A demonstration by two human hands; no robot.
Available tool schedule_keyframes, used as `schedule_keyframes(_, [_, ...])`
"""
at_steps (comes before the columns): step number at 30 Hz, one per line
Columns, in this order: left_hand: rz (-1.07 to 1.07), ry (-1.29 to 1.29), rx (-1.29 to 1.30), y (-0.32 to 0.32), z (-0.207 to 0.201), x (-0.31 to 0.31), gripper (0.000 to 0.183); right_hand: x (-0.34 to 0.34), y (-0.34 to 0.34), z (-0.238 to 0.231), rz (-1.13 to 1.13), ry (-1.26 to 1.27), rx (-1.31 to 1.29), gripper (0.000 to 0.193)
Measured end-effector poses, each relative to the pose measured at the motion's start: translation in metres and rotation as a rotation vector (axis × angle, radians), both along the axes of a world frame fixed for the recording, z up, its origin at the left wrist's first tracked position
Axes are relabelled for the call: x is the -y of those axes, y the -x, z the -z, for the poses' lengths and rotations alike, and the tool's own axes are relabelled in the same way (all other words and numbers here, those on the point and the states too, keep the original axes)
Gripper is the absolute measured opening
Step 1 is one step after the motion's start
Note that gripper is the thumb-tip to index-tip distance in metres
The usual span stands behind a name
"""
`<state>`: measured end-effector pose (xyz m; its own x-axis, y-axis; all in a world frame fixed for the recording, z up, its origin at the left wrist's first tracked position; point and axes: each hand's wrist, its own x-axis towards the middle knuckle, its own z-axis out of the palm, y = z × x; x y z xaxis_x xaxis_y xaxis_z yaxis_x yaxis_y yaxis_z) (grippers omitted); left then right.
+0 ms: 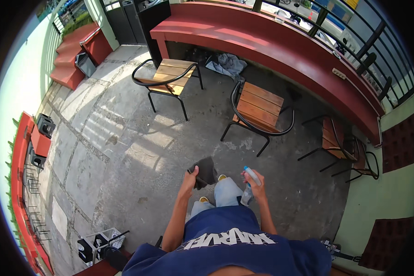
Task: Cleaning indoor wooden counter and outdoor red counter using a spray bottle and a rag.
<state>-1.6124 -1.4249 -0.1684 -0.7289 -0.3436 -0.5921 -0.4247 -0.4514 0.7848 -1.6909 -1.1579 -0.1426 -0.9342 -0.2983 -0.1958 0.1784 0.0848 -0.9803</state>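
My left hand (189,181) is closed on a dark grey cloth (205,173), which hangs to the right of the fingers. In my right hand (258,185) is a clear spray bottle (247,197) with a white and blue spray head, held upright in front of my right leg. Both hands are apart from the furniture. Ahead of them stands a wooden-slat chair (258,105) with a black metal frame. A second slatted chair (175,73) is farther off to the left.
A long red counter (271,46) runs along the back under a black railing. Grey fabric (227,65) lies on the floor beneath it. More chairs (332,138) stand at the right by the wall. Red steps (69,57) rise at the far left; a white rack (101,244) is near left.
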Motion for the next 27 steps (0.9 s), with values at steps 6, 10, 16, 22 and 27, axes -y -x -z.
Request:
schedule_keyframes(6, [-0.045,-0.155,-0.078,0.097,0.002,0.041,0.039,0.059,0.106,0.032,-0.088,-0.056,-0.048,0.022])
schedule_keyframes(10, [-0.130,-0.449,-0.203,0.166,-0.015,0.067,0.041,0.104,0.205,-0.009,-0.168,-0.079,-0.340,0.023])
schedule_keyframes(16, [0.003,0.061,-0.106,0.277,0.002,0.100,0.040,0.128,0.314,-0.019,-0.010,0.010,-0.355,0.024])
schedule_keyframes(22, [0.104,0.001,-0.109,0.371,-0.024,0.117,0.038,0.143,0.381,-0.016,0.067,-0.049,-0.305,0.022])
schedule_keyframes(27, [0.226,0.212,0.009,0.445,0.006,0.155,0.042,0.184,0.439,-0.004,0.077,-0.138,-0.281,0.023])
